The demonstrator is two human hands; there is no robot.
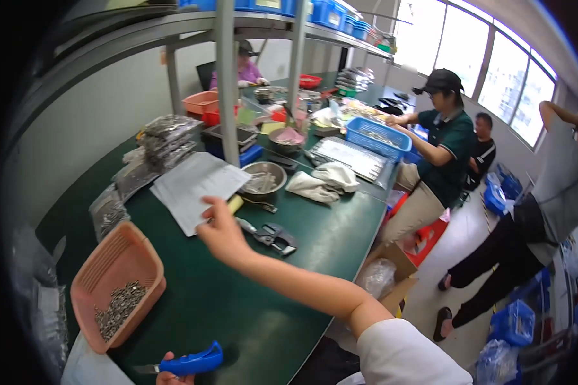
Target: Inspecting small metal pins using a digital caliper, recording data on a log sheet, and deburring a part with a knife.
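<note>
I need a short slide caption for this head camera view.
Right hand reaches over green table toward white papers; left hand holds blue-handled knife.

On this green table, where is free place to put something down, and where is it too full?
Bare green table lies between the pink basket, the cutters and the near edge. The right hand hangs above its far end; the left hand holds a blue-handled knife at the near edge. Beyond the white papers and metal bowl it is crowded.
</note>
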